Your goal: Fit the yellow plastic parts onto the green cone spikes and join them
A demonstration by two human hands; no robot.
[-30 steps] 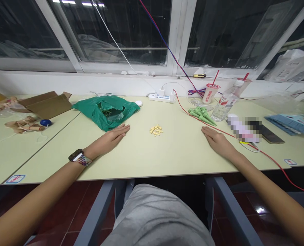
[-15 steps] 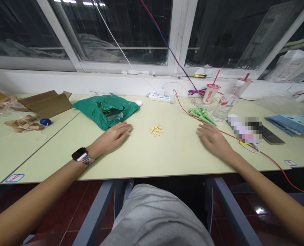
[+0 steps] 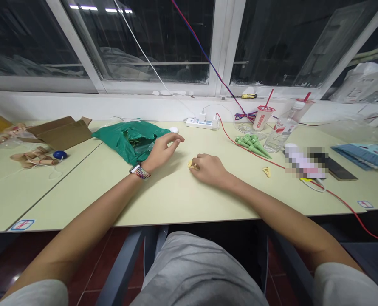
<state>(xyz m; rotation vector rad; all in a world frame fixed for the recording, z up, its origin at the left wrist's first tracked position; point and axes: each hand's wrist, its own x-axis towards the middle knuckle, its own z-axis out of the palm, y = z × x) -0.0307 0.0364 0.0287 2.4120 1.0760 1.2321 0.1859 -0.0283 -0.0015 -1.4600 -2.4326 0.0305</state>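
My right hand (image 3: 210,169) rests with curled fingers on a small pile of pale yellow folded paper pieces (image 3: 191,165), hiding part of it. One loose folded yellow piece (image 3: 266,171) lies apart on the table to the right. My left hand (image 3: 162,151) hovers near the front of a torn green plastic bag (image 3: 128,140), fingers half curled and nothing visible in them. A small white round object (image 3: 173,130) sits just beyond those fingertips. A bundle of green paper cones (image 3: 252,145) lies to the right, beyond a thin red cable (image 3: 240,144).
A white power strip (image 3: 201,123) stands against the wall. A flattened cardboard box (image 3: 60,134) and tan rolled pieces (image 3: 31,157) lie at the left. A paper cup (image 3: 260,117), a water bottle (image 3: 281,131), a phone (image 3: 340,169) and a blue object (image 3: 361,155) are to the right.
My right hand has moved left onto the yellow pile, and my left hand has lifted and moved toward the back. A loose yellow piece now lies right of the pile.
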